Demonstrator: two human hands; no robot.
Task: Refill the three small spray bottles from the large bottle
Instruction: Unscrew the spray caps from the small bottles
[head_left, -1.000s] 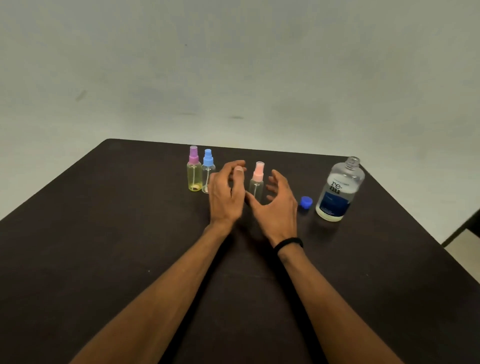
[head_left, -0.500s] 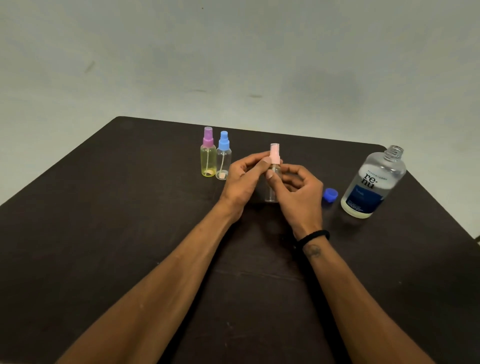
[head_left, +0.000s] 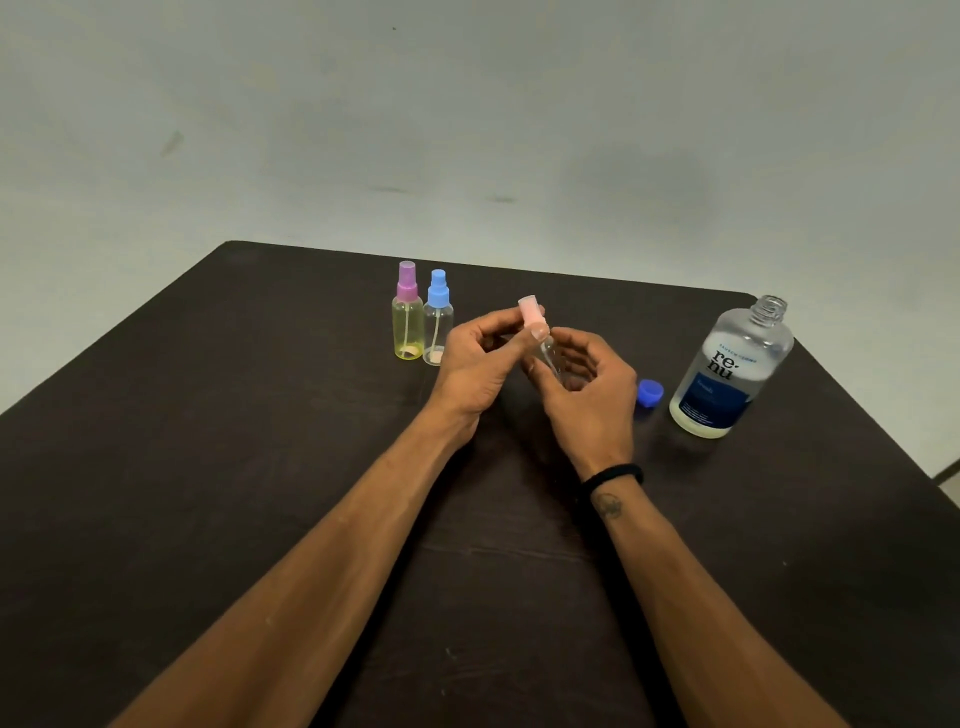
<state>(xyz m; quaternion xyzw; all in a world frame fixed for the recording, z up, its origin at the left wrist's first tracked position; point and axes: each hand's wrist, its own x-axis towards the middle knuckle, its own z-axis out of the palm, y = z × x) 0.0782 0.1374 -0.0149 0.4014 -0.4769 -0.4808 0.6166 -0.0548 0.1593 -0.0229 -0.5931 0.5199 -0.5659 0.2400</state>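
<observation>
Right of both hands, blue cap (head_left: 650, 392) lies beside large bottle (head_left: 730, 371).

Both hands meet above the bench, fingers curled round a small spray bottle.

The left hand (head_left: 475, 364) reaches in from the lower left on a bare forearm, its thumb and forefinger pinching the pink spray cap (head_left: 532, 314) of the small clear spray bottle (head_left: 548, 353). The right hand (head_left: 584, 387) comes in from the lower right, fingers curled round the bottle's body, back of the hand toward the camera. A black band (head_left: 615, 474) circles the right wrist, with a small dark mark on the forearm just below it. Both forearms stretch forward over the bench (head_left: 208, 467), converging toward the hands.
</observation>
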